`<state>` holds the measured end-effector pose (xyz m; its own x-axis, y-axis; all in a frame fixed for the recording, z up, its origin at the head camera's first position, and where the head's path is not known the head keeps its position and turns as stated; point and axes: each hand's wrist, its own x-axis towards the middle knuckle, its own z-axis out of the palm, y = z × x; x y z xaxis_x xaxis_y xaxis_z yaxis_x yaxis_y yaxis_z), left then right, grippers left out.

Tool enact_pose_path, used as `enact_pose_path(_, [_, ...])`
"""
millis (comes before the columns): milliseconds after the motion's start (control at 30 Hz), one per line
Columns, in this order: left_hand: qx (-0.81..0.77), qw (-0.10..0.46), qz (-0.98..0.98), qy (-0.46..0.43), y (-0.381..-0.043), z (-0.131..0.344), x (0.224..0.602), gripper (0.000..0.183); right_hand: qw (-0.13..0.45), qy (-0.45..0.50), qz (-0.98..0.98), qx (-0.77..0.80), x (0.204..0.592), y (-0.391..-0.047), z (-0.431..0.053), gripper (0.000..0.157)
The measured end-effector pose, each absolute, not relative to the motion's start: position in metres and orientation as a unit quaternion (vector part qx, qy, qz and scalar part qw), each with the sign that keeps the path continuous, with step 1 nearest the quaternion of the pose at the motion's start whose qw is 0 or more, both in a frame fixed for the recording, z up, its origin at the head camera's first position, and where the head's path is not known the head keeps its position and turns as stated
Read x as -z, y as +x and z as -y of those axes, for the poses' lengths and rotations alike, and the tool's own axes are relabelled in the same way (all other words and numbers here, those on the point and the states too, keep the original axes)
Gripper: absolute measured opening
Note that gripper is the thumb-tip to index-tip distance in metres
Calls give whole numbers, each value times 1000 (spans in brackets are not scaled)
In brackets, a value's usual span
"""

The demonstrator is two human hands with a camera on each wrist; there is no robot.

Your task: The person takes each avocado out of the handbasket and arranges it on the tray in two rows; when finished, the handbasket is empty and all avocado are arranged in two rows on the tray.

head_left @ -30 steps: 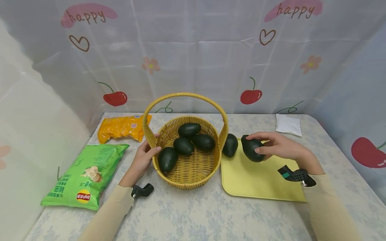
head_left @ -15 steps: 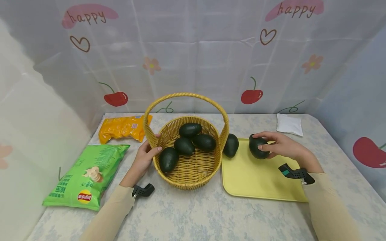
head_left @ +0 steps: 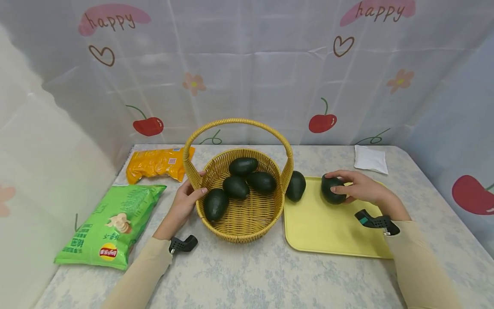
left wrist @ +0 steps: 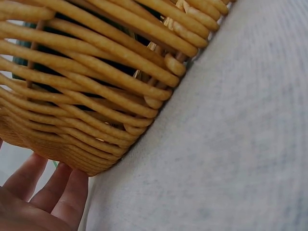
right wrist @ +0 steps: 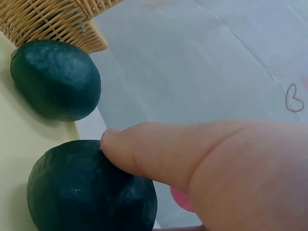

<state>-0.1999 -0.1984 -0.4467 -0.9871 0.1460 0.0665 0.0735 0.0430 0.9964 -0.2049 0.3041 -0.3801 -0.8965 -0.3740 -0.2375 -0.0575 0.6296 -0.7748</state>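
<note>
A yellow wicker basket (head_left: pixel 239 234) with a tall arched handle stands mid-table, holding several dark green avocados (head_left: pixel 235 187). My left hand (head_left: pixel 186 199) grips its left side, thumb over the rim at the foot of the handle; in the left wrist view the fingers (left wrist: pixel 72 195) press the woven outer wall. To the right, my right hand (head_left: pixel 359 186) holds an avocado (head_left: pixel 332 191) between thumb and fingers, low over the yellow tray (head_left: pixel 328 234). Another avocado (head_left: pixel 296 186) lies at the tray's left end beside the basket. In the right wrist view, the thumb (right wrist: pixel 144 149) presses the held avocado's skin.
On the left lie a green chip bag (head_left: pixel 112 227) and, behind it, an orange packet (head_left: pixel 156 165). A white packet (head_left: pixel 369 159) is at the back right. A printed curtain (head_left: pixel 247 86) hangs behind the table, which has a pale floral cloth (head_left: pixel 247 274).
My right hand has moved the avocado to the right and slightly turned it, farther from the one beside the basket. My left hand and the basket have stayed put.
</note>
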Motion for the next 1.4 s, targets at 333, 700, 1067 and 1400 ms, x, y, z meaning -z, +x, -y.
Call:
enact_pose_path(333, [-682,26,-727,73,-200,198,447,53,186,-105,-896,389,381,-205,-299,60])
enact_pose_path(700, [-683,29,-726,69,-199,197,445,54,178,-116,-885,415,381,-204,-298,59])
enact_pose_path(1067, [-682,31,-728,65,-200,198,446,54,175,-140,-870,439,386,-206,-291,58])
enact_pose_path(1400, [-676,34,-733,65,-200,198,445,55,188,-171,-844,472,390,-208,-290,49])
